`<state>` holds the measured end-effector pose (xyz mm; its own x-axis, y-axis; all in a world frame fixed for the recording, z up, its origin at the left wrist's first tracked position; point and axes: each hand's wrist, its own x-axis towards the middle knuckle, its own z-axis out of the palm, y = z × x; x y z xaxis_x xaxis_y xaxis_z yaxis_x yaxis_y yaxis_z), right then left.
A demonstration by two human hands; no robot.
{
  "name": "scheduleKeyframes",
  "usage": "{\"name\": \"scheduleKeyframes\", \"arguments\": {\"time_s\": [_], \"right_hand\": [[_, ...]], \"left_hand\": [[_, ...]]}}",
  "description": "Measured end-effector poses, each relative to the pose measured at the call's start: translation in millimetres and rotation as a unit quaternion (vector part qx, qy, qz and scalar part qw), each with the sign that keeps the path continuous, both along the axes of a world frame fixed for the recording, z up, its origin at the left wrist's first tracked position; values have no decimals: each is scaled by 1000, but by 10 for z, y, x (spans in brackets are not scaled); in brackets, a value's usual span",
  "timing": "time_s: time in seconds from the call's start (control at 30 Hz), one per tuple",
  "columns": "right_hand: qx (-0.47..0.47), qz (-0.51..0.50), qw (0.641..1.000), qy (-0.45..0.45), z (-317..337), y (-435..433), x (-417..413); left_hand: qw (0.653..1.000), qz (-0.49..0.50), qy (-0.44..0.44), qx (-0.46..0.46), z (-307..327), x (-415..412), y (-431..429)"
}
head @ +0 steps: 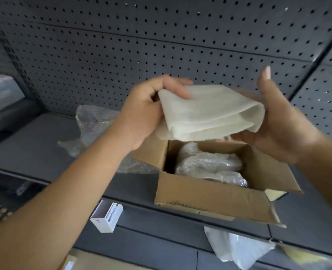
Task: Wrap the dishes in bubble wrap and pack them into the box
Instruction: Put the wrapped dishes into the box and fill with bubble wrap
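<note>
left hand [141, 114]: fingers and thumb pinch folded white sheet [210, 112] at its 9 o'clock corner
right hand [278, 123]: palm at sheet's 3 o'clock end, thumb up, fingers hidden, grip unclear
box [210, 199]: open on shelf [34, 145], 6 o'clock of sheet, bubble-wrapped bundles [208, 162] inside
loose bubble wrap [91, 123]: 9 o'clock of box

1 foam sheet [210, 112], 1 box [210, 199], 2 wrapped bundles [206, 162], 1 loose bubble wrap [91, 121], 1 sm carton [106, 217], 1 bag [237, 248]

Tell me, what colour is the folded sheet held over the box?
Creamy off-white, plain with no pattern. The folded sheet shows best in the head view.
</note>
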<state>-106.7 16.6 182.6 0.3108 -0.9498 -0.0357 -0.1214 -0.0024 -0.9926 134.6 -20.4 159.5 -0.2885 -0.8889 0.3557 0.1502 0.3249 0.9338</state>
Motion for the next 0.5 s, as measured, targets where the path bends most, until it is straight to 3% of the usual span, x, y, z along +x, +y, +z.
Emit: {"name": "scheduleKeyframes", "arguments": {"time_s": [0.1, 0.27, 0.37, 0.5], "right_hand": [[41, 25, 999, -7, 42, 56, -119], [59, -93, 992, 66, 6, 45, -235], [3, -159, 976, 151, 67, -1, -213], [-80, -132, 935, 318, 115, -73, 49]], "left_hand": [[1000, -20, -17, -13, -195, -283, 20], [986, -21, -159, -55, -398, -367, 39], [974, 32, -216, -56, -518, -254, 100], [968, 116, -218, -44, -666, -152, 221]]}}
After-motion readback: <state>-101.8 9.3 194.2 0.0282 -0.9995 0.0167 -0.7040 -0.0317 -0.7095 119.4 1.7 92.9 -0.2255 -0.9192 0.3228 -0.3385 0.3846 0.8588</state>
